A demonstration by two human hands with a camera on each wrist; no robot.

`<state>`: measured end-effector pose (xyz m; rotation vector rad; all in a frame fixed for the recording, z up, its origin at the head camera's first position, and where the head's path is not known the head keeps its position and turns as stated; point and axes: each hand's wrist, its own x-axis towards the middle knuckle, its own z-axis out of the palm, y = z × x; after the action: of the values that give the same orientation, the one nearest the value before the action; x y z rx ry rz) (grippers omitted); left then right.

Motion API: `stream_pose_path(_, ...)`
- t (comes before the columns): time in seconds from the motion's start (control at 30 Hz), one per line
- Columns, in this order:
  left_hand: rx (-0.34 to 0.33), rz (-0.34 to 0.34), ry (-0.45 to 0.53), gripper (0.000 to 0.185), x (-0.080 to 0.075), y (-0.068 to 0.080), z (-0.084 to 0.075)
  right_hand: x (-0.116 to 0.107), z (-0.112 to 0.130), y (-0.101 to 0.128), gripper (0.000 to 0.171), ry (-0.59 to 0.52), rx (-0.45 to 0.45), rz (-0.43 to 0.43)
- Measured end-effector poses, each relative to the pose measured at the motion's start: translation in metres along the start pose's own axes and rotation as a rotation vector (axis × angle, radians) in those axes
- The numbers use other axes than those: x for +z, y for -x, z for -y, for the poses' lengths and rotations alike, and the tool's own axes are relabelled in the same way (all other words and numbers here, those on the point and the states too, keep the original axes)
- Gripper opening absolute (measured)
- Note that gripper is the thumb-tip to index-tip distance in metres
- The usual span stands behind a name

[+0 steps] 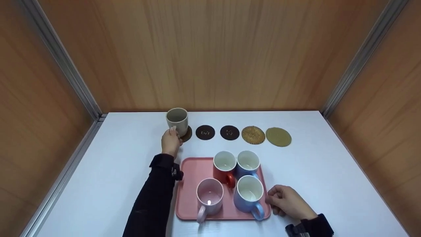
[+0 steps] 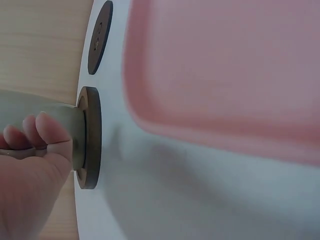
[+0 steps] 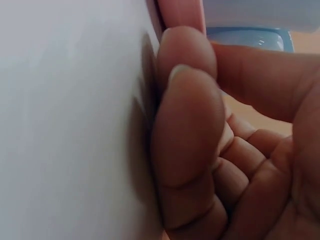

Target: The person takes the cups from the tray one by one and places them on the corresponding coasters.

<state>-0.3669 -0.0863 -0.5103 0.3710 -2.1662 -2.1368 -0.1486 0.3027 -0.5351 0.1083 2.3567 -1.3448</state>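
At the back left, my left hand [image 1: 171, 142] grips the handle of a grey-green mug [image 1: 179, 122]. The mug's base is over a round brown wooden coaster [image 1: 187, 135]; in the left wrist view the mug [image 2: 45, 107] stands upright on that coaster [image 2: 92, 140]. Beside the right edge of a pink tray [image 1: 194, 194], my right hand [image 1: 289, 202] rests low on the table with loosely curled fingers and holds nothing. Its fingertips [image 3: 187, 105] are close to the tray rim [image 3: 182, 12]; whether they touch it I cannot tell.
On the tray stand a red mug [image 1: 224, 164], two blue mugs [image 1: 247, 163] [image 1: 249, 194] and a pink mug [image 1: 210, 197]. Two dark coasters [image 1: 205, 132] [image 1: 229, 132], a woven tan coaster [image 1: 253, 135] and an olive coaster [image 1: 278, 137] continue the row. Wooden panels [image 1: 210, 56] enclose the table.
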Motion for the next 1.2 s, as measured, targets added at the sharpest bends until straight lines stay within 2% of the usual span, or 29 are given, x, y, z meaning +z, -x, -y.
stream_pose_path(0.13,0.057,-0.017,-0.175,0.044,-0.006,0.006,-0.002,-0.001,0.0,0.0,0.038,-0.001,0.018,0.0)
stream_pose_path(0.23,0.094,-0.064,-0.309,0.047,-0.014,0.012,-0.002,0.0,-0.001,-0.001,0.039,-0.007,0.038,0.009)
stream_pose_path(0.3,0.107,-0.08,-0.32,0.049,-0.019,0.017,-0.002,0.001,-0.002,-0.002,0.04,-0.007,0.053,0.01)
stream_pose_path(0.37,0.11,-0.068,-0.307,0.051,-0.024,0.027,-0.006,0.002,-0.003,-0.002,0.041,-0.01,0.066,0.007)
stream_pose_path(0.43,0.129,-0.023,-0.325,0.048,-0.031,0.046,-0.012,0.003,-0.004,-0.002,0.043,-0.015,0.077,0.008)
stream_pose_path(0.5,0.173,0.032,-0.362,0.041,-0.041,0.073,-0.017,0.003,-0.004,-0.002,0.044,-0.019,0.077,0.017)
stream_pose_path(0.67,0.288,0.173,-0.405,0.025,-0.063,0.166,-0.021,-0.001,-0.003,-0.001,0.042,0.003,0.031,0.02)
stream_pose_path(0.77,0.27,0.255,-0.396,0.025,-0.07,0.213,-0.017,-0.005,-0.001,0.0,0.041,0.027,0.012,-0.007)
stream_pose_path(0.83,0.234,0.3,-0.401,0.027,-0.073,0.237,-0.011,-0.008,0.001,0.0,0.042,0.032,0.024,-0.016)
stream_pose_path(0.9,0.212,0.343,-0.39,0.029,-0.075,0.254,-0.001,-0.008,0.002,0.0,0.042,0.032,0.042,-0.018)
stream_pose_path(1.0,0.19,0.399,-0.391,0.037,-0.072,0.269,0.016,-0.007,0.001,0.0,0.042,0.032,0.066,-0.014)
stream_pose_path(1.1,0.16,0.453,-0.402,0.046,-0.065,0.277,0.029,-0.004,0.001,0.0,0.041,0.031,0.074,-0.006)
stream_pose_path(1.2,0.127,0.482,-0.416,0.046,-0.057,0.279,0.037,-0.002,0.002,-0.001,0.039,0.031,0.062,0.007)
